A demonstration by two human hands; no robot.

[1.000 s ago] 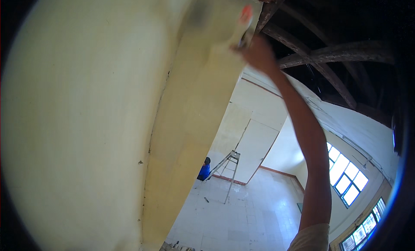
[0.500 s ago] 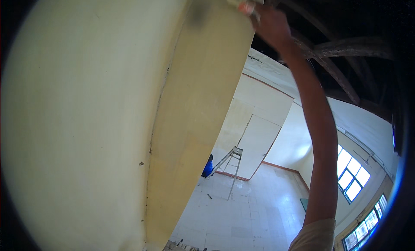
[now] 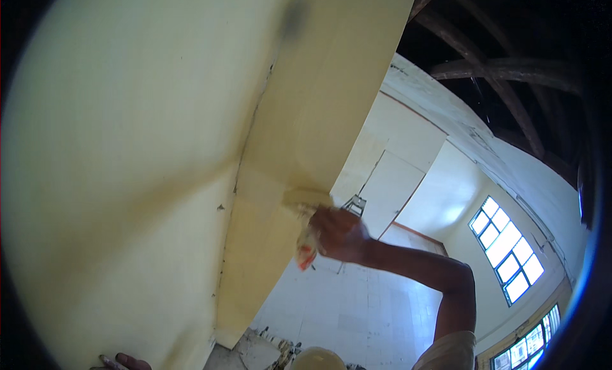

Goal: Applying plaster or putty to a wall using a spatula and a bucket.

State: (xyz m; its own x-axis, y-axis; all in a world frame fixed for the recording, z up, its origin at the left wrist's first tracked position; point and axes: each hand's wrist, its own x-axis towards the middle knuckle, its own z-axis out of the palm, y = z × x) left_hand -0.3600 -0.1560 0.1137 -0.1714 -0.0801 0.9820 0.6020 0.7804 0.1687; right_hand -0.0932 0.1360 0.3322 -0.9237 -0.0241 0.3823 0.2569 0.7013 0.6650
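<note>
My right hand is closed round a wide flat paintbrush. The brush's pale head lies against the yellow-cream strip of wall, near its right edge. Below my fist hangs the handle end, whitish with a red patch. At the bottom left edge, part of my left hand shows beside the broad cream wall. Its fingers curl by a thin, pale, stick-like thing; most of that hand is out of the picture.
A rounded cream object is at the bottom edge, beside rubble below. Behind my right hand stands a stepladder on the pale tiled floor. Dark beams cross overhead; windows are at right.
My right hand has come down from the top of the wall strip to its middle with the paintbrush, elbow now bent. My left hand has come into view at the bottom left.
</note>
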